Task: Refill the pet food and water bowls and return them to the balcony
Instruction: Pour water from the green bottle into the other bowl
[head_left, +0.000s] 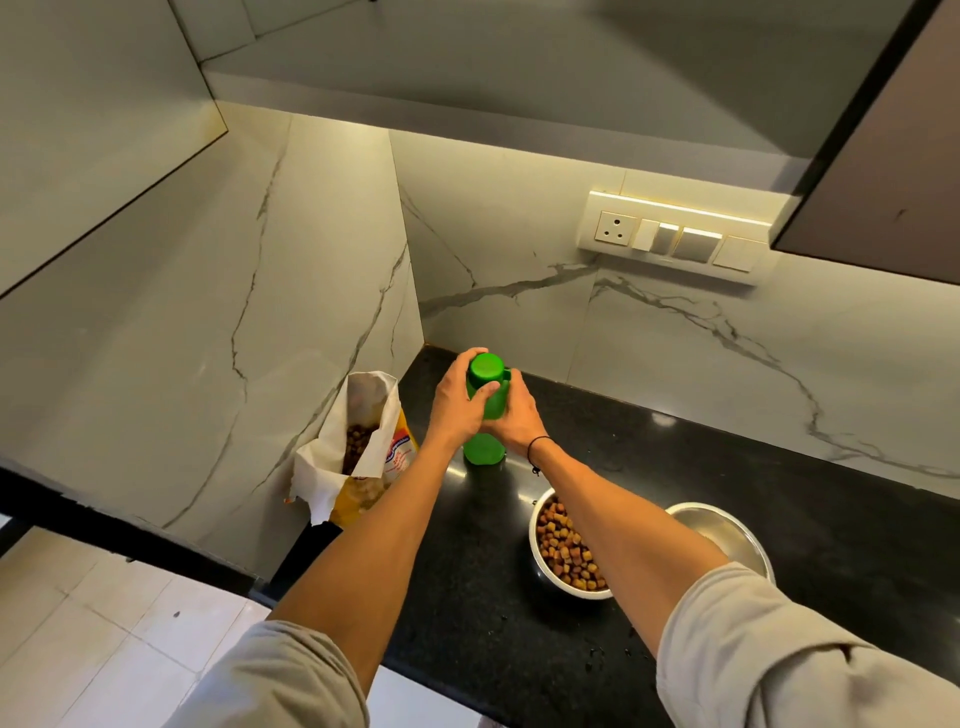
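Both hands grip the green bottle (485, 395) standing behind the filled food bowl (569, 551), left hand (460, 402) curled at its cap, right hand (514, 415) round its body, so a sudden twist could slosh water over the kibble

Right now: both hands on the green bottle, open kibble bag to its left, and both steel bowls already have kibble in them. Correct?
Not quite. Only the near steel bowl has kibble; in the head view the other steel bowl, to its right, shows bare metal where visible. The rest holds: left hand and right hand both grip the green bottle, and the open kibble bag stands to its left.
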